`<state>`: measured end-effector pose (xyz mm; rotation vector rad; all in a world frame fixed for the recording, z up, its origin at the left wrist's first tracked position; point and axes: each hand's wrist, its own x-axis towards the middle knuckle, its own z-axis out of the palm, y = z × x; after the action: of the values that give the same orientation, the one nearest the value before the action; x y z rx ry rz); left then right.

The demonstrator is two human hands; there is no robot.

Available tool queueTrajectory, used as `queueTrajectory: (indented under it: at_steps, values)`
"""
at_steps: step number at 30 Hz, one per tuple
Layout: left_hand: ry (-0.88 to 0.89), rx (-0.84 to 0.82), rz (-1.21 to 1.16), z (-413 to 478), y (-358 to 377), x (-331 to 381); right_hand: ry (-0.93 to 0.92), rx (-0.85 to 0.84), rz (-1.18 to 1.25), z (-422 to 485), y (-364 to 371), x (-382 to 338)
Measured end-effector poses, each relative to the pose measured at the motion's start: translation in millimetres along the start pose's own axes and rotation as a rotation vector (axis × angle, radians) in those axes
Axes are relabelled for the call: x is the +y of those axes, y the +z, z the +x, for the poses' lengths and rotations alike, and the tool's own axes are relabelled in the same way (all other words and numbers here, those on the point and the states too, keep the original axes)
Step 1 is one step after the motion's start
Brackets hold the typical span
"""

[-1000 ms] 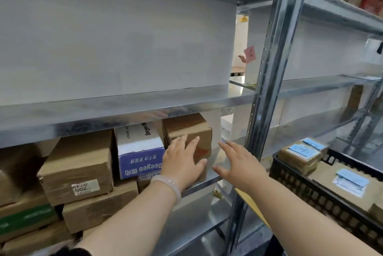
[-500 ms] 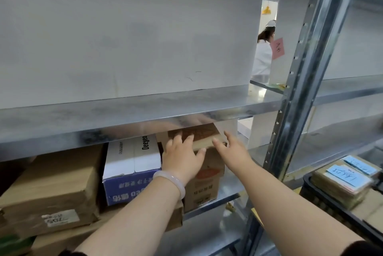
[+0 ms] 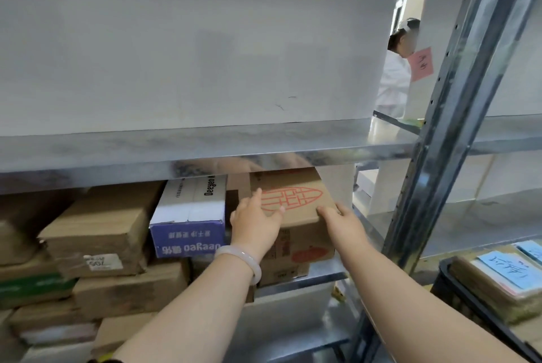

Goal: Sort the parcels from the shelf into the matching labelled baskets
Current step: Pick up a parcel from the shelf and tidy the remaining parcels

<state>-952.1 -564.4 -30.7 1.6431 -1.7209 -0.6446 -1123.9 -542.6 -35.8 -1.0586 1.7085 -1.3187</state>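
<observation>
A brown cardboard parcel with a red printed emblem (image 3: 296,201) stands on the metal shelf (image 3: 325,276), on top of another brown box. My left hand (image 3: 255,226), with a pale bangle on the wrist, grips the parcel's left front edge, fingers over its top. At the parcel's right front corner my right hand (image 3: 341,221) holds on, fingers curled round the side. A black basket (image 3: 443,283) at the lower right holds parcels with blue handwritten labels (image 3: 504,270).
A white and purple box (image 3: 190,216) sits directly left of the held parcel. Further left are stacked brown boxes (image 3: 99,233). A steel upright (image 3: 457,110) rises on the right. The shelf board above (image 3: 205,148) hangs low. A person in white (image 3: 393,81) stands behind the rack.
Both hands have closed in on the emblem parcel and taken hold of its front corners. The parcel has tipped and come forward, so its top face shows. The view has moved closer.
</observation>
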Motion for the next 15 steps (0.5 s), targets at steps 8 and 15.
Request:
queueTrajectory:
  at_steps: [8,15]
  values:
    - [0.043,0.067,-0.283,-91,23,7,-0.108,-0.041,0.102,-67,-44,43]
    - [0.044,0.192,-0.367,-174,13,-4,-0.12,-0.083,0.156,-113,-75,62]
